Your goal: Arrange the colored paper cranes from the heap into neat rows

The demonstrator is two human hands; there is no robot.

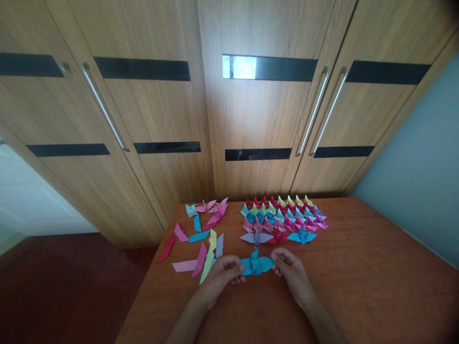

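Observation:
A blue paper crane [256, 265] with its wings spread is held above the wooden table. My left hand [226, 273] pinches the left wing tip between thumb and fingers. The right wing tip is between the thumb and fingers of my right hand [286, 266]. Just beyond the held crane lie a lilac crane [256, 238], a red crane [278, 236] and another blue crane [302, 236], side by side. Behind them stand several rows of small coloured cranes [279, 215], packed closely together.
Left of my hands, flat folded papers in pink [185, 266], red [167, 248], yellow-green and blue are scattered on the table [358, 282]. Pink cranes [219, 211] lie near its back left corner. A wooden wardrobe [251, 114] stands right behind the table.

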